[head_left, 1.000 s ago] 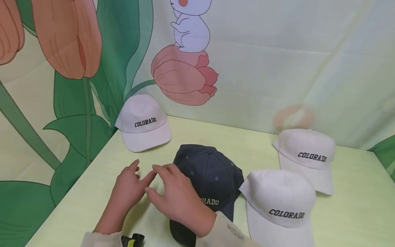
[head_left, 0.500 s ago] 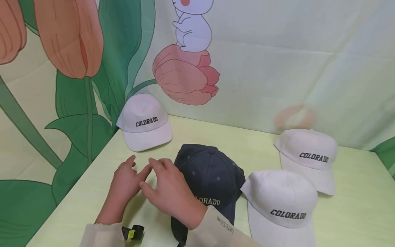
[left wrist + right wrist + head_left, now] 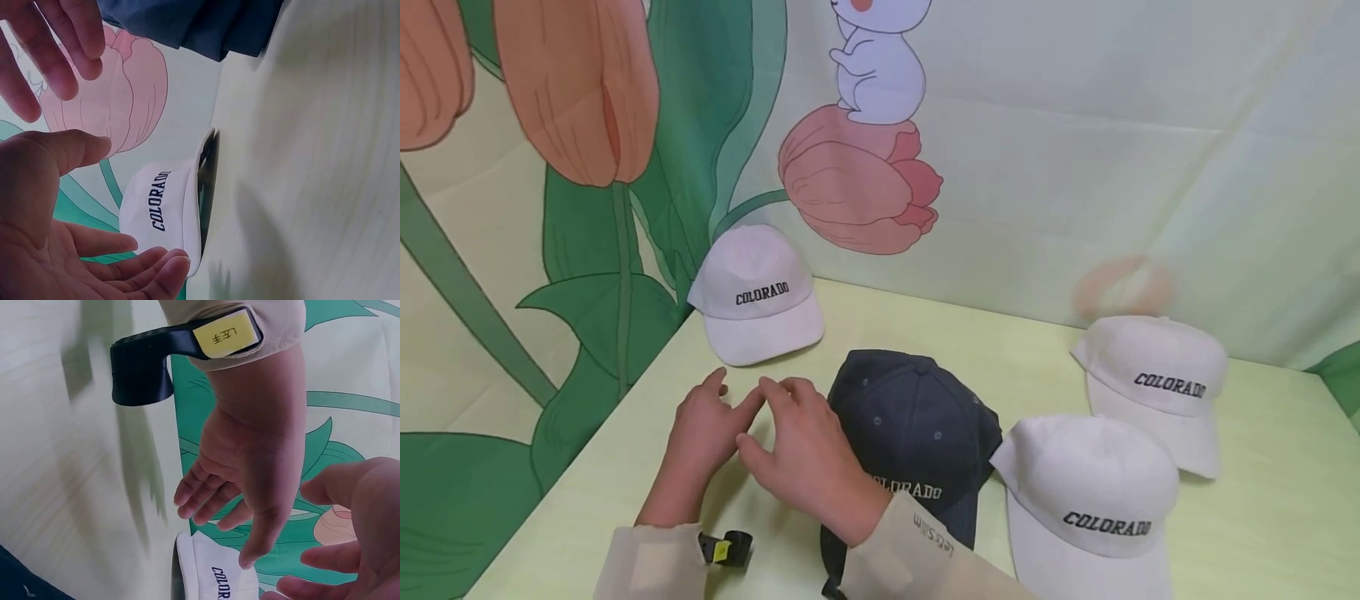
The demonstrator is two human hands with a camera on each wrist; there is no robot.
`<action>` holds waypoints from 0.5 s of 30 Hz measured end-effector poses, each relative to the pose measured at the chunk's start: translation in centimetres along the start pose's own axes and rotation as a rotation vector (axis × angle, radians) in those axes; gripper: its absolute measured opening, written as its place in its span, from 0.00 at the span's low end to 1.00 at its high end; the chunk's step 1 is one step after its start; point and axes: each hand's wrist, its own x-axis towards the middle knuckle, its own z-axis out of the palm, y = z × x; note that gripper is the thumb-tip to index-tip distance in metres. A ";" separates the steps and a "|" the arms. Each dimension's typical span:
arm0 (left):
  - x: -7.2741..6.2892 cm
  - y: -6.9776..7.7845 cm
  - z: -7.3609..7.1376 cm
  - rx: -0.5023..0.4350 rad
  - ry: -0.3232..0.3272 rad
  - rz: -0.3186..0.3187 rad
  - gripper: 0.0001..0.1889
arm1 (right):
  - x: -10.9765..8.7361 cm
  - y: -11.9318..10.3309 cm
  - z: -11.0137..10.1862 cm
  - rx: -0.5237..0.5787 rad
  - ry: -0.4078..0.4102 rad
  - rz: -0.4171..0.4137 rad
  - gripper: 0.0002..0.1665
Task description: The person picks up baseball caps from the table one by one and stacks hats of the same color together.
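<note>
Both hands are raised above the table, holding nothing. My left hand (image 3: 700, 429) has its fingers loosely extended, its thumb pointing toward the right hand. My right hand (image 3: 808, 450) has relaxed, slightly bent fingers and overlaps the left side of a navy cap (image 3: 917, 417) in the head view. The two hands' tips look close there, but the left wrist view shows a gap between the left thumb and the right fingers (image 3: 87, 37). Beyond the hands stands a white cap (image 3: 760, 292) lettered COLORADO. The navy cap bears the same word, partly hidden by the right hand.
Two more white COLORADO caps stand to the right, one nearer (image 3: 1090, 483) and one farther back (image 3: 1157, 367). A black wrist camera (image 3: 730, 548) sticks out from the left sleeve. Behind the pale green table (image 3: 940, 321) hangs a printed backdrop (image 3: 1015, 150) with tulips.
My right hand has drifted left and slightly up, uncovering more of the navy cap's lettering. My left hand has shifted slightly up. The head view has turned a little left; the caps stay put.
</note>
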 end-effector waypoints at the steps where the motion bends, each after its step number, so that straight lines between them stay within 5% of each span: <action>1: 0.1 0.0 0.0 -0.002 -0.001 -0.002 0.46 | 0.1 0.0 0.1 -0.001 0.002 -0.001 0.33; 15: 1.4 -0.8 0.1 -0.016 0.000 -0.016 0.42 | 1.5 -0.9 0.9 0.032 -0.009 0.036 0.32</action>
